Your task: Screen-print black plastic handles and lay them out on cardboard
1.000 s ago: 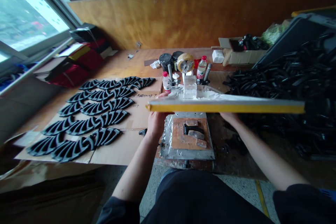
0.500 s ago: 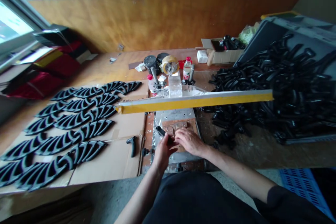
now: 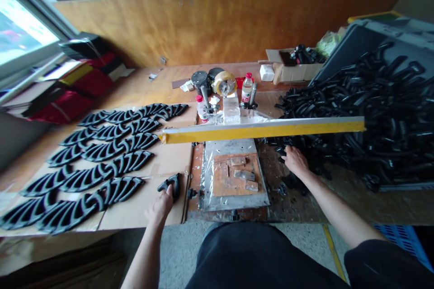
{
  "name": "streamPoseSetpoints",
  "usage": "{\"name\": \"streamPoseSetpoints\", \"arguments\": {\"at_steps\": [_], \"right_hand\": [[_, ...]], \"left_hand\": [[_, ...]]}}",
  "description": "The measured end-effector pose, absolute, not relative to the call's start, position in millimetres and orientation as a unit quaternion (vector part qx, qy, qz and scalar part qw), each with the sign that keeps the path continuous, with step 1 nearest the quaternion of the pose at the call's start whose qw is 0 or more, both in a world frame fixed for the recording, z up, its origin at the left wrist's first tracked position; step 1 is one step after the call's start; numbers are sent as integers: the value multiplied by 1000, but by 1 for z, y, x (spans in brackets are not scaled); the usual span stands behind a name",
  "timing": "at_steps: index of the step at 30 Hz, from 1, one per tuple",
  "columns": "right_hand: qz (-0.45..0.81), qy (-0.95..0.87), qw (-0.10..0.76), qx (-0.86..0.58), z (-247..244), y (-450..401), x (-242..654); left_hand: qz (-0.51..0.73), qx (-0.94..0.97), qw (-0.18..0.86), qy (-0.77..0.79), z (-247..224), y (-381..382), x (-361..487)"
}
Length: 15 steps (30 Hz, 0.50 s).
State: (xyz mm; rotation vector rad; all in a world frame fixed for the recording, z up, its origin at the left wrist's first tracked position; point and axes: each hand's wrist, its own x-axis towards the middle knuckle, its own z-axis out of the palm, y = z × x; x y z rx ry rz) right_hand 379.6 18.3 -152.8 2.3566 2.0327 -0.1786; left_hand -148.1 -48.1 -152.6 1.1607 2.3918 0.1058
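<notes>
My left hand (image 3: 160, 207) is at the near edge of the cardboard sheet (image 3: 135, 212), its fingers closed on a black curved part (image 3: 163, 185). This part lies against another like it (image 3: 176, 187). On the right, my right hand (image 3: 294, 160) reaches to the near left edge of a heap of black curved parts (image 3: 325, 113); its fingers are closed round a black part (image 3: 280, 151), mostly hidden. Between the hands is a metal fixture plate (image 3: 208, 176), bearing a wooden board (image 3: 220, 185) with several small blocks on it.
A long yellow-and-grey bar (image 3: 264, 132) crosses above the plate. Rows of nested black parts (image 3: 108, 171) cover the cardboard's left side. Behind stand a bottle (image 3: 247, 90), a tape roll (image 3: 226, 83) and a black tub (image 3: 200, 82). A tipped grey crate (image 3: 342, 49) backs the heap.
Both hands have left the board. My left hand has carried the black part left to the cardboard, beside the single one there; my right hand has moved right to the heap.
</notes>
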Motion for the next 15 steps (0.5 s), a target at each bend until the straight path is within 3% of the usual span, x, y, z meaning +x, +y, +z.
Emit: {"name": "streamPoseSetpoints", "arguments": {"at_steps": [3, 5, 12, 15], "right_hand": [[-102, 729, -125, 665, -143, 14, 340], [-126, 788, -173, 577, -135, 10, 306], [-52, 901, -116, 414, -125, -3, 229], [-19, 905, -116, 408, -129, -6, 226]], "left_hand": [[99, 428, 244, 865, -120, -24, -135], [167, 464, 266, 828, -94, -2, -117], [544, 508, 383, 547, 0, 51, -10], [576, 501, 391, 514, 15, 45, 10]]}}
